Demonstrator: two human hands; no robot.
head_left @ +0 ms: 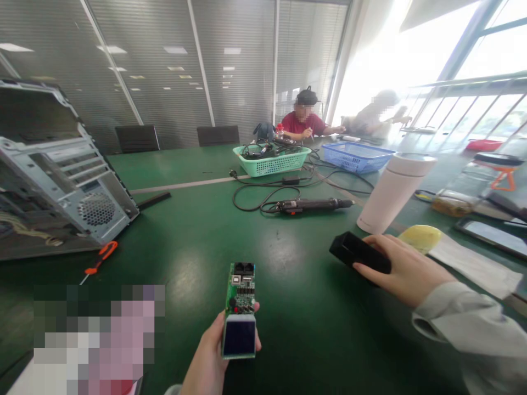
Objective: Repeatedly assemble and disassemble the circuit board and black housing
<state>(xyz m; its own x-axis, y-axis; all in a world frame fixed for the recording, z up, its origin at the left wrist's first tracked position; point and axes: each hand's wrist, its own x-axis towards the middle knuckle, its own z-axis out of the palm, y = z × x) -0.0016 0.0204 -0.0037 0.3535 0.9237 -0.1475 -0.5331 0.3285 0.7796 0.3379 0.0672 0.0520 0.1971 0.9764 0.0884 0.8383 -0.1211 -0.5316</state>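
Note:
My left hand (209,356) is closed around a small green circuit board (241,299) with a dark square screen at its near end and black connectors at its far end. I hold it upright above the green table (197,230). My right hand (405,269) rests on the table to the right, fingers wrapped over a black rectangular case (356,249) that lies flat there.
An opened computer case (53,175) stands at left, an orange-handled screwdriver (99,260) beside it. A black electric screwdriver (315,205) with cable lies mid-table. A white cup (393,192), green basket (269,159) and blue basket (356,155) stand beyond. Two people sit at the far end.

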